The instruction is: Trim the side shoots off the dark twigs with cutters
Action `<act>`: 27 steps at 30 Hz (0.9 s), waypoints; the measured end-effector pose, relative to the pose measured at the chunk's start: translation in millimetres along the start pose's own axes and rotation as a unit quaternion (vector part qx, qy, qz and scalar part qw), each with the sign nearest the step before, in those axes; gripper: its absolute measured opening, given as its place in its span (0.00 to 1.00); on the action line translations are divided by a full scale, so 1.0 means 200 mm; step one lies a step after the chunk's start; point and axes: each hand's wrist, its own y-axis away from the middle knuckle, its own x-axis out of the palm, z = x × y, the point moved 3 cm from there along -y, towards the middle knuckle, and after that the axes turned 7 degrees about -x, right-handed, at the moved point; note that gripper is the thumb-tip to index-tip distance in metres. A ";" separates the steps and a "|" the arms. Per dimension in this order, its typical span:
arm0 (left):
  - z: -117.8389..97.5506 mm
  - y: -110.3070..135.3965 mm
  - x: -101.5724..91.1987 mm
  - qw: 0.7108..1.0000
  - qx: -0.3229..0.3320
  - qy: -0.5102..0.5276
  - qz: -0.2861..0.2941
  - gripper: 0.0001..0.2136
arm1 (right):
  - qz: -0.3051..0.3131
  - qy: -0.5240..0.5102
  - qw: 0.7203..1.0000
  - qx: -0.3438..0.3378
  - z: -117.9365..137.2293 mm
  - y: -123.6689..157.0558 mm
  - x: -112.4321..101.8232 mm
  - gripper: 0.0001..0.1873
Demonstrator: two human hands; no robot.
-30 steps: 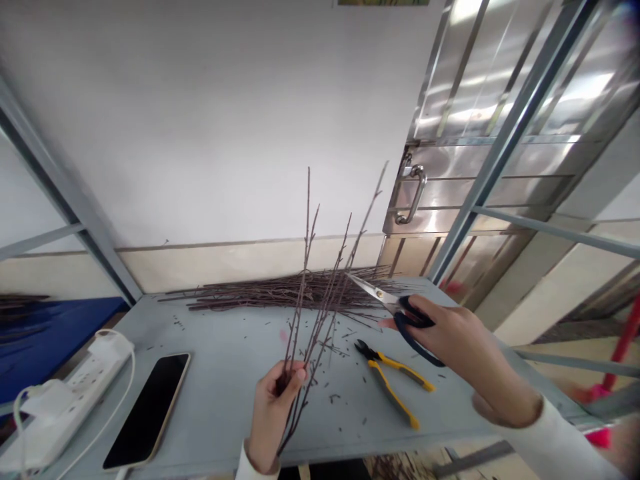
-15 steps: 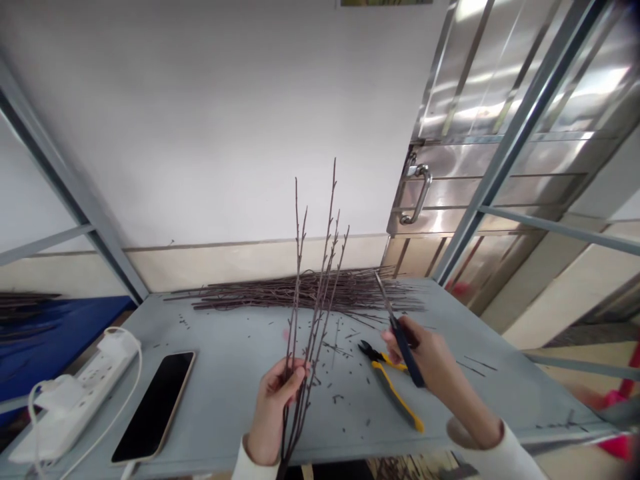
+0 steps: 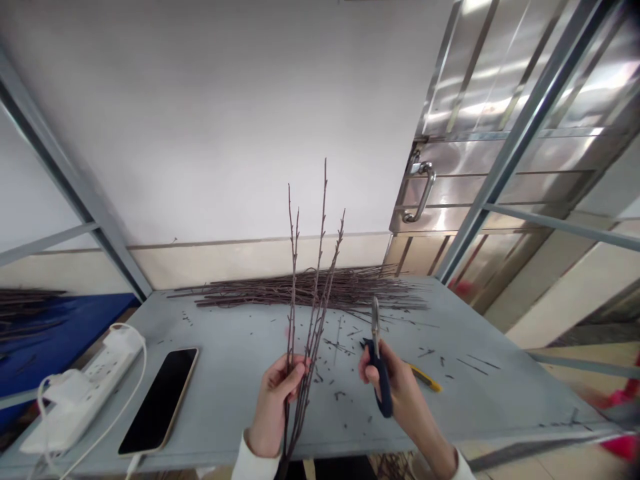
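My left hand (image 3: pixel 275 395) is shut around the lower part of several thin, dark budded twigs (image 3: pixel 313 313), which rise upright past the table edge. My right hand (image 3: pixel 395 387) grips a pair of scissors (image 3: pixel 381 373) with dark blue handles. Their closed steel blades point up, a little apart from the twigs. Yellow-handled pliers (image 3: pixel 425 377) lie on the table, mostly hidden behind my right hand. A long pile of cut twigs (image 3: pixel 310 291) lies along the far side of the grey table (image 3: pixel 235 373).
Small twig clippings are scattered over the table. At the left lie a black smartphone (image 3: pixel 159 400) and a white power strip (image 3: pixel 85 390) with cables. A blue surface (image 3: pixel 35 327) holds more twigs. Grey metal shelf uprights (image 3: pixel 530 127) and a steel door handle (image 3: pixel 423 193) stand beyond.
My right hand has moved left and nearer my body, turning the scissors blades upward and covering most of the pliers. The twigs in my left hand stand a little more upright.
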 end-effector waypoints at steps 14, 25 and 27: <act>0.02 -0.01 -0.01 1.000 0.005 -0.010 0.004 0.15 | -0.034 -0.080 0.995 0.043 -0.08 0.20 0.18 0.14; 0.02 0.01 0.03 1.000 0.007 -0.001 0.022 0.16 | -0.099 -0.203 0.972 0.068 0.01 0.03 0.37 0.17; 0.02 0.01 0.03 1.000 0.008 0.003 0.019 0.17 | -0.111 -0.194 0.972 0.069 0.03 0.02 0.38 0.16</act>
